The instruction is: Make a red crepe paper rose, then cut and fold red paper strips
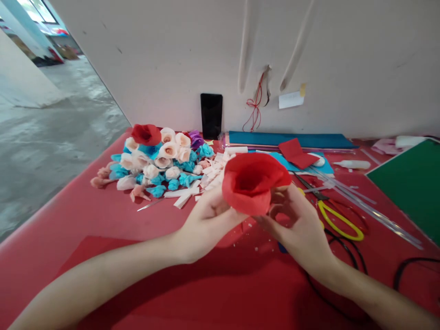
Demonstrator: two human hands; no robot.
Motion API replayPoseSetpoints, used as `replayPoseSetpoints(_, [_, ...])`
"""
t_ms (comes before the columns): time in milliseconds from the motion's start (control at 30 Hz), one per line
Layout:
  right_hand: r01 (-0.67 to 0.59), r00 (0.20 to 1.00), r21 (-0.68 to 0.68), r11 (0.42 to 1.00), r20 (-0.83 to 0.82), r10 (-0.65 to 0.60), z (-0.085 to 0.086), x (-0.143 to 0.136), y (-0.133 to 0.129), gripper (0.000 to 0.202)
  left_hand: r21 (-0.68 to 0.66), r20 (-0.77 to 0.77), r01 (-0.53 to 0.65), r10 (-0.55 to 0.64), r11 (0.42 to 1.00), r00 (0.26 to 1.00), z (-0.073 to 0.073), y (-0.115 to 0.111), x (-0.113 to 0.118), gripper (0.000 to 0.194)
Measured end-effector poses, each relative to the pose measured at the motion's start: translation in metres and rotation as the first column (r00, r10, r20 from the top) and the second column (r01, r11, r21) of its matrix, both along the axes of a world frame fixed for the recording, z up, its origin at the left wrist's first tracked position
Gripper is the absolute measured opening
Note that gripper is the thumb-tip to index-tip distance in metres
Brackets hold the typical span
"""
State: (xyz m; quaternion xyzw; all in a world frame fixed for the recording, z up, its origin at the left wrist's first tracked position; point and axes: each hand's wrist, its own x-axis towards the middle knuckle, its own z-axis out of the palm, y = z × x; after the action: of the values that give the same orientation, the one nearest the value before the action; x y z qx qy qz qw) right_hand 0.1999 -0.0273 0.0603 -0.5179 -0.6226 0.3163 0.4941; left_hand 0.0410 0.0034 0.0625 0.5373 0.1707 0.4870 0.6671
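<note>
A red paper flower [252, 183] with an open, cupped centre is held up over the red table [137, 224]. My left hand [209, 220] is closed on the flower's lower left side, its fingertips partly hidden behind the petals. On the right, my right hand [299, 224] pinches the flower's lower right edge with curled fingers. A large red sheet [192, 284] lies on the table below my forearms. Small pale scraps are scattered beneath the flower.
Paper flowers [168, 150] are heaped at the back left beside pale paper strips [215, 172]. A phone [211, 114] leans on the wall. Yellow-handled scissors [340, 222], clear sticks [374, 213], black cables, a small bottle [352, 164] and a green board [409, 183] are at the right.
</note>
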Motion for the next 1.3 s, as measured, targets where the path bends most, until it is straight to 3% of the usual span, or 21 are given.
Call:
replayPoseSetpoints(100, [0.031, 0.999, 0.084, 0.996, -0.043, -0.027, 0.003, 0.003, 0.002, 0.036, -0.084, 0.039, 0.019, -0.016, 0.996, 0.999, 0.003, 0.002, 0.001, 0.012])
replayPoseSetpoints(167, [-0.002, 0.999, 0.08, 0.997, -0.052, 0.006, 0.005, 0.005, 0.002, 0.03, -0.117, 0.023, 0.015, -0.012, 0.993, 1.0, 0.005, 0.002, 0.001, 0.011])
replayPoseSetpoints(333, [-0.109, 0.992, 0.004, 0.994, -0.068, 0.109, 0.012, 0.006, -0.001, 0.012, -0.14, 0.043, 0.072, -0.067, 0.987, 0.997, -0.002, -0.001, 0.003, 0.011])
replayPoseSetpoints(467, [-0.11, 0.99, -0.016, 0.994, -0.093, 0.108, 0.014, 0.004, 0.0, 0.014, -0.109, 0.008, 0.101, -0.1, 0.989, 0.995, -0.007, -0.002, 0.004, 0.013])
replayPoseSetpoints(600, [-0.165, 0.972, -0.117, 0.979, -0.186, 0.142, 0.014, 0.002, 0.002, 0.02, -0.083, -0.06, 0.088, -0.093, 0.993, 0.994, -0.006, -0.002, 0.003, 0.014])
replayPoseSetpoints(867, [-0.254, 0.928, -0.24, 0.937, -0.335, 0.166, 0.011, 0.0, 0.002, 0.025, -0.118, 0.054, 0.203, -0.198, 0.972, 0.979, -0.003, -0.002, 0.004, 0.015])
replayPoseSetpoints(1100, [-0.257, 0.941, -0.201, 0.945, -0.274, 0.197, 0.011, 0.0, 0.002, 0.024, -0.055, -0.056, 0.104, -0.107, 0.993, 0.993, -0.007, -0.003, 0.003, 0.012])
replayPoseSetpoints(1300, [-0.158, 0.976, -0.136, 0.978, -0.174, 0.133, 0.013, 0.0, 0.0, 0.011, -0.121, 0.008, 0.13, -0.13, 0.984, 0.991, -0.004, -0.003, 0.005, 0.015])
